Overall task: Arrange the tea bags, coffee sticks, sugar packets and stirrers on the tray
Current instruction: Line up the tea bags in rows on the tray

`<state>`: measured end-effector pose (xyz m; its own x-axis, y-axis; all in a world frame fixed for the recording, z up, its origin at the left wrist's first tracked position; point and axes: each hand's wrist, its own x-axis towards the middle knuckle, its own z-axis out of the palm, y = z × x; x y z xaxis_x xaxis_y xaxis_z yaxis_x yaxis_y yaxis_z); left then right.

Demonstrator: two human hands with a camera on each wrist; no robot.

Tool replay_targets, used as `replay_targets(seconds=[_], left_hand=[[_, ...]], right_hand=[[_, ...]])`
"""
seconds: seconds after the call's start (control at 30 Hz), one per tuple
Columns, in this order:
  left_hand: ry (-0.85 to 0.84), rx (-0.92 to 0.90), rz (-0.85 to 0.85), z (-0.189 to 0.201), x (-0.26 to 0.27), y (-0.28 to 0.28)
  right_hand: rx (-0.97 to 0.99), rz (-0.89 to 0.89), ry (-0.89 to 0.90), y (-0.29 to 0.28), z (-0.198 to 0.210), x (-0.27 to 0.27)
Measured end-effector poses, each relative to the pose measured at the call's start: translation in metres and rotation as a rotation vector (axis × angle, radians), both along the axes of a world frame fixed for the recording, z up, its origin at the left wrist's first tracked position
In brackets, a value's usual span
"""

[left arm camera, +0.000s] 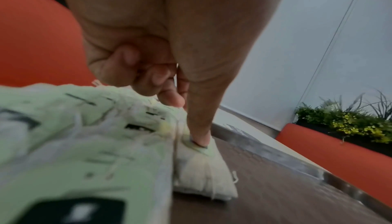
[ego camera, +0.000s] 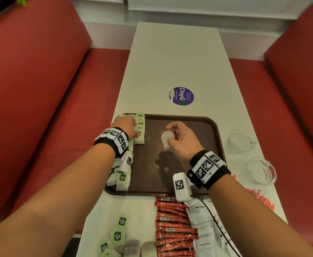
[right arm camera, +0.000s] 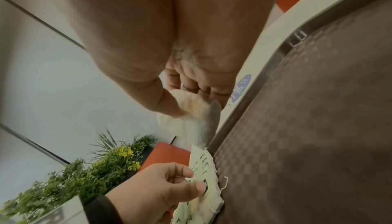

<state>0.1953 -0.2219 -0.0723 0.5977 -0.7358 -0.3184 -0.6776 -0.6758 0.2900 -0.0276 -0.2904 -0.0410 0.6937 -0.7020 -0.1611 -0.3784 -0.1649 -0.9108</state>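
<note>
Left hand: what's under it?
The left hand presses on a row of tea bags along the tray edge. The bags beneath the palm are hidden.

Left arm: reached forward toward the tray's far left corner, forearm bare, wrist banded.
Left hand (ego camera: 128, 125): palm down, thumb pressed flat, other fingers curled under.
Right arm: stretched over the tray's near right edge, wrist banded.
Right hand (ego camera: 181, 140): raised mid-tray, thumb and curled fingers pinched together.

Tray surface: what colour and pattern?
Dark brown plastic tray, faint checkered texture; right wrist view.
</note>
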Motion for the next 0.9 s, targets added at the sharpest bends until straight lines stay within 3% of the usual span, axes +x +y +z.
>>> replay_targets(seconds=[0.37,0.43,0.5,0.6,0.73,0.83,0.9], left_hand=[[-0.003,0.085,-0.114,0.0,-0.014,-0.01],[0.012,-0.022,-0.123,0.009,-0.015,-0.007],[0.105,-0.26,-0.15,0.022,-0.019,-0.003],[0.229,-0.501,-0.37,0.051,-0.034,0.012],[0.198,-0.467,-0.603,0.061,-0.046,0.026],[0.153,-0.427,-0.592,0.058,-0.041,0.03],[0.11,-0.421,-0.556,0.061,-0.037,0.033]], right_hand=[[0.103,-0.046,-0.107,-0.002,-0.004,0.009],[0.102,-0.042,-0.107,-0.003,-0.005,0.009],[0.089,-0.039,-0.101,-0.004,-0.007,0.01],[0.099,-0.014,-0.103,-0.003,-0.005,0.011],[0.113,0.054,-0.082,0.002,-0.002,0.013],[0.21,0.055,-0.114,0.009,0.001,0.017],[0.157,0.046,-0.097,0.012,0.004,0.018]])
